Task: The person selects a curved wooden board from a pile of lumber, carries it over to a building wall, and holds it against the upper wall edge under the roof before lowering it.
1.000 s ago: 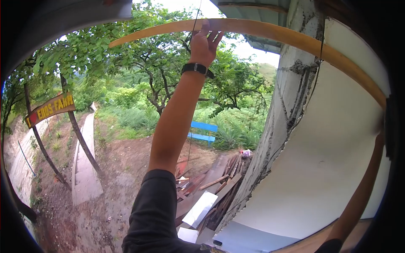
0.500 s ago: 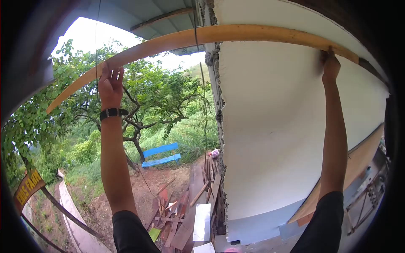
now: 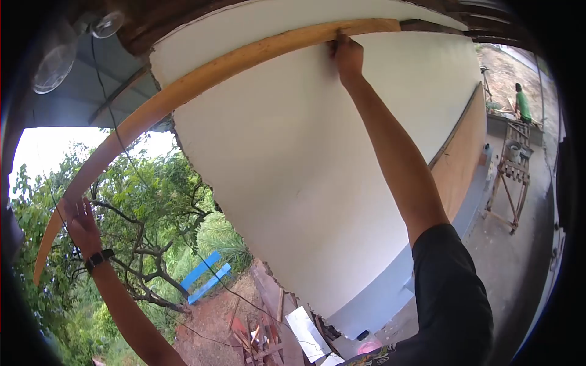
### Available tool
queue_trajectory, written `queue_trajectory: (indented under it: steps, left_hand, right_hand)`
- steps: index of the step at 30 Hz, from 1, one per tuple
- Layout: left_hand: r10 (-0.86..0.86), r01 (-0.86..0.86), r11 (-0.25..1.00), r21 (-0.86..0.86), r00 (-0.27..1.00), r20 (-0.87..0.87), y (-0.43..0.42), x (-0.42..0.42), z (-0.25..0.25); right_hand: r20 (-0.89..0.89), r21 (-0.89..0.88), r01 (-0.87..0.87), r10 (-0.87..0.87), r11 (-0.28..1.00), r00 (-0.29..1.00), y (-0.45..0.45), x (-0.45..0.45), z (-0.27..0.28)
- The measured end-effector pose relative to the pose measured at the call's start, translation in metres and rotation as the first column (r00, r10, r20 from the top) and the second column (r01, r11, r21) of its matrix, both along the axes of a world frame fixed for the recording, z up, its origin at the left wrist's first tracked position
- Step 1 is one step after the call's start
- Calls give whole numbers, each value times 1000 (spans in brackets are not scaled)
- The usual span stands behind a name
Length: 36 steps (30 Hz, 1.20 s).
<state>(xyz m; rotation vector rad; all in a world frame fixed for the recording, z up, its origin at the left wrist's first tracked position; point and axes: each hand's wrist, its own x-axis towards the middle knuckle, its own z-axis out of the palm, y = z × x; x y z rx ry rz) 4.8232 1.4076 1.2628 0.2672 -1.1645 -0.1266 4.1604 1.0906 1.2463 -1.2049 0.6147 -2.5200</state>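
Note:
A long wooden board [image 3: 244, 63], which the lens bends into an arc, runs along the top of a white wall panel [image 3: 274, 140] and sticks out past its rough left edge. At the board's lower left part, my left hand [image 3: 84, 230] grips it from below, some fingertips stretched upward and a dark watch on the wrist. Higher up, towards the board's right end, my right hand [image 3: 349, 59] holds its lower edge with the fingers closed. A dark strip [image 3: 430, 27] continues beyond the board's right end.
A dark cable [image 3: 110, 110] hangs across the board. Scrap wood [image 3: 265, 348] lies below left, with a blue bench [image 3: 204, 277] and trees beyond. On the right stand a wooden trestle [image 3: 513, 177] and, farther off, a person in green [image 3: 523, 104].
My view has turned right and tilted, so the board and both hands appear farther left. Both hands stay on the board. The trestle and distant person now show at right.

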Motion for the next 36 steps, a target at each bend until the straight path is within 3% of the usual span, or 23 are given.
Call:
queue_trajectory:
  steps: [1, 2, 4, 5, 8, 10, 14, 17, 18, 20, 21, 23, 24, 26, 29, 30, 31, 36]
  left_hand:
    - [-23, 23, 1000, 10, 1000, 11, 0, 4, -1]
    - [178, -179, 984, 7, 983, 45, -1, 7, -1]
    - [363, -364, 931, -4, 928, 82, -4, 12, 1]
    - [378, -380, 925, 24, 923, 66, -3, 15, 2]
    - [291, -293, 954, 56, 956, 36, -2, 20, 3]
    - [13, -11, 999, 40, 998, -57, 0, 20, 4]
    - [77, -78, 996, 35, 996, 35, -4, 36, 4]
    - [0, 2, 999, 32, 998, -58, -4, 30, 5]
    - [200, -201, 979, 41, 979, 24, -5, 30, 5]
    - [402, -407, 913, 35, 910, 98, -3, 32, 1]
    - [421, -426, 904, 42, 903, 91, -3, 27, 1]
    - [56, -57, 998, 20, 998, 25, -2, 20, 1]
    - [263, -269, 961, 56, 960, 101, -2, 22, 0]
    - [55, -53, 998, 37, 996, -67, 7, -25, -2]
    - [-47, 47, 999, 25, 999, -27, 5, -15, -2]
    - [-47, 49, 998, 30, 997, -59, 6, -24, -1]
    - [-15, 17, 1000, 25, 997, -78, 9, -37, -2]
    - [31, -30, 999, 13, 992, -126, 6, -43, -3]
  right_hand:
    - [-8, 11, 21, -21, 1000, 1000, -2, 0, -1]
    - [-20, 18, 38, -38, 999, 999, -2, 0, 0]
    - [6, 36, 18, -19, 999, 1000, 1, 1, -1]
    - [23, 46, -23, 22, 999, 999, 3, 1, -1]
    - [20, 33, -22, 22, 999, 1000, 4, 2, 0]
    - [15, 30, -21, 20, 999, 1000, 2, 1, 0]
    - [4, 43, -19, 19, 999, 1000, 2, 0, 0]
    - [12, 12, -8, 8, 1000, 1000, -4, -1, 1]
    - [12, 13, -12, 12, 1000, 1000, -6, -1, 1]
    - [-14, 15, 56, -55, 998, 998, -11, -2, 1]
    - [-20, 13, 43, -43, 999, 999, -6, 0, 0]
    - [36, 28, -19, 18, 999, 999, 4, 2, 0]
    - [10, 47, 6, -6, 999, 1000, 0, 0, -1]
    - [11, -11, -27, 28, 1000, 1000, -4, 0, -1]
    - [31, -15, -104, 104, 994, 994, -5, 0, 1]
    - [67, -37, -161, 163, 986, 984, 3, 3, 2]
    - [10, -10, -96, 96, 995, 995, -4, 0, 1]
    - [42, -1, -131, 131, 991, 991, -5, 0, 0]
